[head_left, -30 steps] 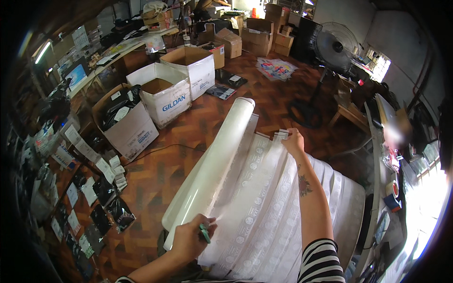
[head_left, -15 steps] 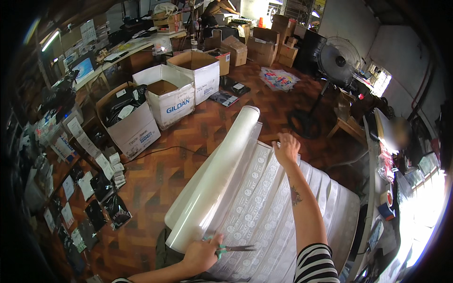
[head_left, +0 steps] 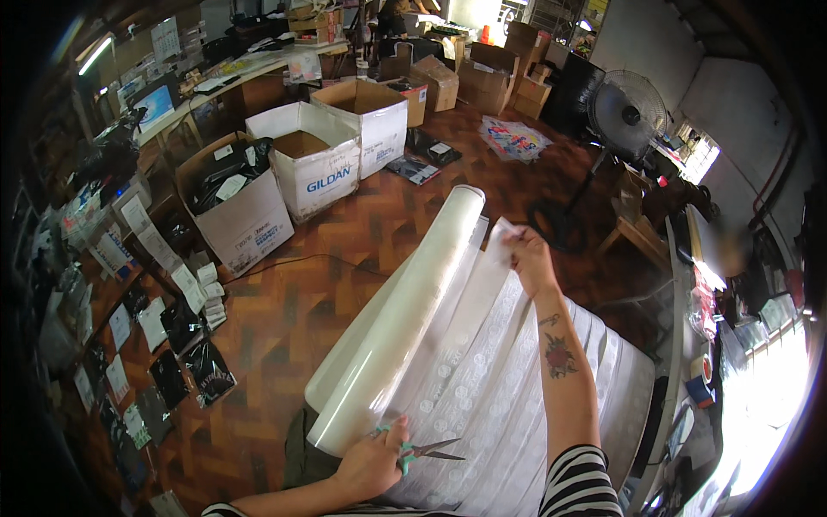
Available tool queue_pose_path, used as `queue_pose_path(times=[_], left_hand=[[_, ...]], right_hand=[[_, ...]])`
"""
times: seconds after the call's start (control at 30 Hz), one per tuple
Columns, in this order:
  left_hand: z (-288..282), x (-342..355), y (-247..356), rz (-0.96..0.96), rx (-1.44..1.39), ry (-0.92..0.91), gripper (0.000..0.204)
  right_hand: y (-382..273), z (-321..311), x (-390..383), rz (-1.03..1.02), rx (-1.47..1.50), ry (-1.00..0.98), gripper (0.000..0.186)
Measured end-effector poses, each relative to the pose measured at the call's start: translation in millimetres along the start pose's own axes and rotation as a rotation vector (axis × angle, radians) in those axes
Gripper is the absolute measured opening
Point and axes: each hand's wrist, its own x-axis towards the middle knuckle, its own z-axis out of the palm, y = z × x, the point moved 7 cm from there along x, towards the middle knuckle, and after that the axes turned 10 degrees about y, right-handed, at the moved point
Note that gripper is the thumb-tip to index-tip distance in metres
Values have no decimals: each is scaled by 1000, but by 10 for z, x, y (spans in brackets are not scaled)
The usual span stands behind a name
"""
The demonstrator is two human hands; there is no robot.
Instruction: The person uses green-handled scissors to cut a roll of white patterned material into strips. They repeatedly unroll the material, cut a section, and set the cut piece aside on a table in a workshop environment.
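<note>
A thick roll of whitish film (head_left: 405, 314) lies slanting away from me, with a sheet of it spread to the right, printed with rows of pale white marks (head_left: 465, 379). At the sheet's near left edge my left hand (head_left: 370, 463) is closed around green-handled scissors (head_left: 435, 450), their blades parted and pointing right over the film. Farther off, my right hand (head_left: 528, 258) pinches the raised far end of a film strip (head_left: 493, 263), lifted off the rows beneath. Part of the scissor handles is hidden by the fingers.
Cardboard boxes (head_left: 314, 185) stand on the wooden floor ahead left, one holding black plastic bags (head_left: 228, 177). Packaged garments (head_left: 202, 370) lie at the left. A pedestal fan (head_left: 629, 112) stands at the far right; a cluttered table (head_left: 680, 345) runs along the right side.
My right hand now pinches the far end of a strip and has lifted it. The scissor blades have parted wider; my left hand stays in about the same place.
</note>
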Motion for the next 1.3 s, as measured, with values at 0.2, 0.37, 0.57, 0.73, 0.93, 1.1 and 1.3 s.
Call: queue_pose_path(times=[0.2,0.37,0.57,0.73,0.93,1.1,1.3], left_hand=[[84,-46,-29,-49,49,-136,70],[127,-107,-44,-1,28,-79,70],[51,-76,-72,-95,-9,-95,72],[-495,501,226,7,-124,339,72],[-341,1252,219,89,-692,273,52],[-124,850,202,-447,-1155,91,41],[-14,230,-44,-497,-534,-26,36]], right_hand=[[-108,-375,51,36,-127,219,11],[209,-828,74,-119,-804,456,15],[159,-407,-82,-47,-95,162,13],[-805,410,-840,-82,170,-228,15],[-1426,707,-1200,-58,403,-376,13],[-1113,-101,-396,-53,101,142,14],[-209,-960,68,-122,-347,483,16]])
